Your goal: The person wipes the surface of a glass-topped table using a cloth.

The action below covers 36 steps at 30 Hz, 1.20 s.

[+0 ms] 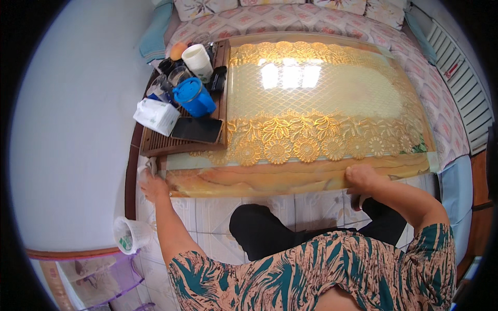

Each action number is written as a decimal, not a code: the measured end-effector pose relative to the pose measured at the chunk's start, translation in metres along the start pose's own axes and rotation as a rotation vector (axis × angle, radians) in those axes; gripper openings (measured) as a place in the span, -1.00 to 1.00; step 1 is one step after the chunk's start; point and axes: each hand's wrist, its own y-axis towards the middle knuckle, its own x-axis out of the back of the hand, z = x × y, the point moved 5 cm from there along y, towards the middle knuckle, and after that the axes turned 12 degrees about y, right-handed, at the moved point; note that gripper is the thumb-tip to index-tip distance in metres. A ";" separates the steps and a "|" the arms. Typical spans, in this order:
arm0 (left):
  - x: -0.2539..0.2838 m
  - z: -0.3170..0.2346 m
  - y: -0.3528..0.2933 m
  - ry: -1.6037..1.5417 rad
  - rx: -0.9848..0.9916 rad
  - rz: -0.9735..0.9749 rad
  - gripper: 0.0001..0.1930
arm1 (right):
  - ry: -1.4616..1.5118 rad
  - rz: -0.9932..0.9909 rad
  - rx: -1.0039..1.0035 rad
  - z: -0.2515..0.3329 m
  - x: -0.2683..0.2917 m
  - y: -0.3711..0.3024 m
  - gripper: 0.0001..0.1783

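At the near left corner of the coffee table [249,181], my left hand [153,186] is closed round a small greyish cloth [151,166], pressed against the table's side. Part of the cloth is hidden by my fingers. My right hand [363,179] grips the front edge of the marbled tabletop, its thumb on top and its fingers curled beneath. A clear sheet and a gold lace-patterned runner [306,137] cover the top.
On the left of the table stands a wooden tray [223,103] with a blue mug [194,97], stacked paper cups [197,61], glasses, a tissue pack [156,116] and a black phone [197,129]. A white wastebasket [132,235] is on the floor. Behind is a patterned sofa [290,20].
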 end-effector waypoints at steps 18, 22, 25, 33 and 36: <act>-0.017 -0.032 -0.089 -0.161 -0.592 -0.217 -0.39 | -0.019 -0.144 0.105 -0.001 -0.013 0.010 -0.43; -0.016 -0.065 -0.137 -0.139 -0.698 -0.256 -0.39 | -0.006 -0.172 0.132 0.005 -0.011 0.023 -0.43; -0.008 -0.115 -0.185 -0.209 -0.779 -0.185 -0.39 | 0.023 -0.221 0.143 -0.008 -0.022 0.030 -0.47; 0.026 -0.200 -0.292 -0.231 -1.021 -0.249 -0.41 | 0.135 -0.700 0.134 -0.014 -0.035 0.023 -0.66; 0.024 -0.194 -0.265 -0.244 -1.026 -0.188 -0.41 | 0.268 -0.822 0.200 -0.003 -0.032 -0.007 -0.65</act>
